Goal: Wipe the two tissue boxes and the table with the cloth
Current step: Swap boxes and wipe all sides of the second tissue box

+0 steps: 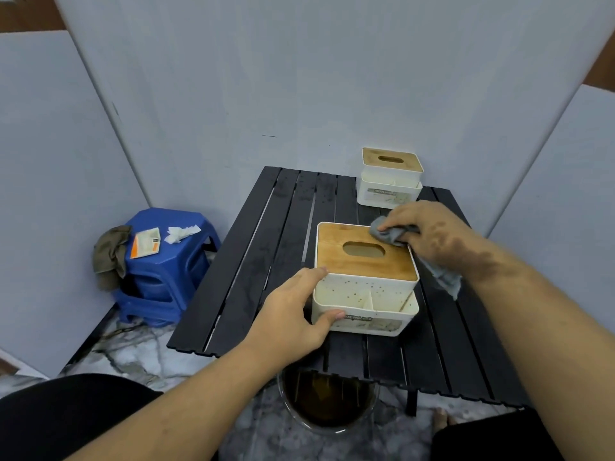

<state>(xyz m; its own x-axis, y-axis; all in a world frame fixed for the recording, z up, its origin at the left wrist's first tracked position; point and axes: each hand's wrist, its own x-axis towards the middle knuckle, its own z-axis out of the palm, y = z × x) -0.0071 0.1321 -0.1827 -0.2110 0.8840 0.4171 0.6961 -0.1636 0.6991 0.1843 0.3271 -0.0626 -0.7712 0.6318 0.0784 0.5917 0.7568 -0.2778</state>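
Now we wipe near tissue box (365, 277), mid counter (253, 261). Right hand (436, 237) fingers bunch grey cloth (392, 232) on lid's far right corner; lid stretches leftward, toward us. Left hand (296, 314) fingers clasp box's left side. Second tissue box (389, 178) beyond, nearer right hand.

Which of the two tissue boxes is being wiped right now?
The near tissue box: the left hand grips its side while the right hand presses the grey cloth on its wooden lid. The far tissue box stands untouched.
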